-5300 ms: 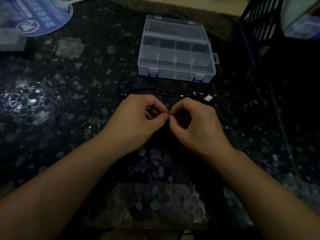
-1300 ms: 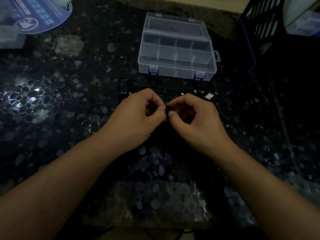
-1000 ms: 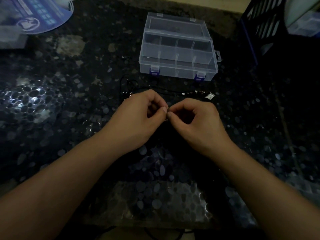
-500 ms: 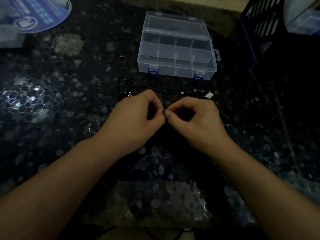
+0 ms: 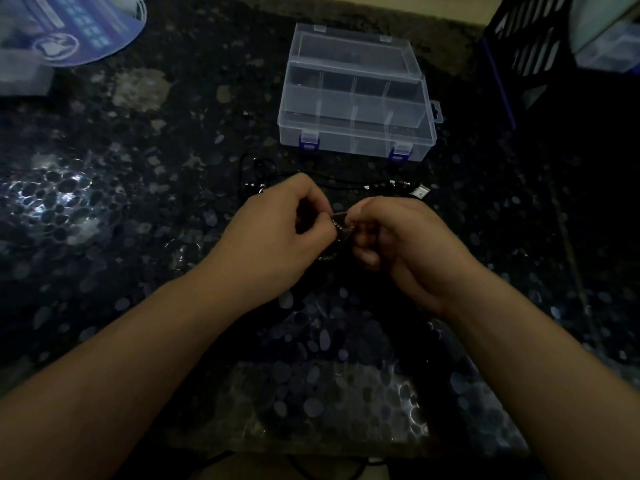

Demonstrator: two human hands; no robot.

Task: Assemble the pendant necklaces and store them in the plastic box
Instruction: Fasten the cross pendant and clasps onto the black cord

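Over the dark pebble-patterned table point(image 5: 104, 209), my left hand point(image 5: 277, 237) and right hand point(image 5: 398, 244) meet fingertip to fingertip, each pinching the thin silver bead chain point(image 5: 341, 227) between them. The clear plastic compartment box point(image 5: 356, 95) sits open on the far side, with black cords point(image 5: 332, 183) lying between it and my hands.

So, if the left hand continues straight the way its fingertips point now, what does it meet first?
Its fingertips point right, so the left hand would meet the right hand almost at once, at the small chain both pinch between them. Depth is unclear in this dim picture.
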